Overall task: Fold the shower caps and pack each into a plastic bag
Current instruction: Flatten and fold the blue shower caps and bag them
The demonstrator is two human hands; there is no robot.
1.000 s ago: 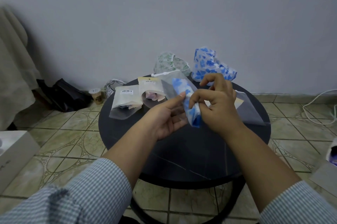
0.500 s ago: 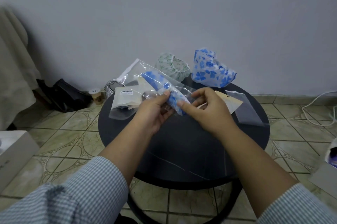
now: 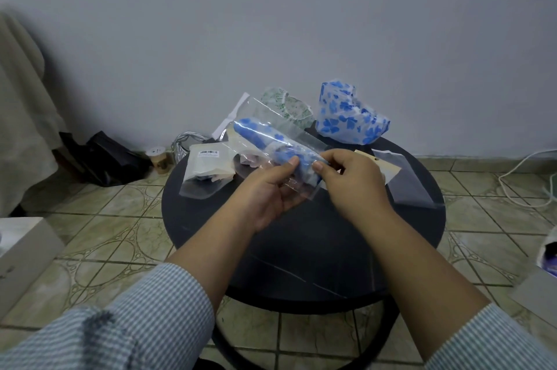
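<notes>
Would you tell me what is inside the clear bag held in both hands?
A folded blue-flowered shower cap lies inside the clear bag. Its near end is hidden behind the left hand and right hand.

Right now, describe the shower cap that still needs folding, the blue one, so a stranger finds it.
On the round black table, look to the far edge by the wall. The blue-flowered cap sits there puffed and loose, right of the green-printed cap.

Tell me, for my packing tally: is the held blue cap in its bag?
In: the folded blue cap shows through the clear bag both hands pinch.
</notes>
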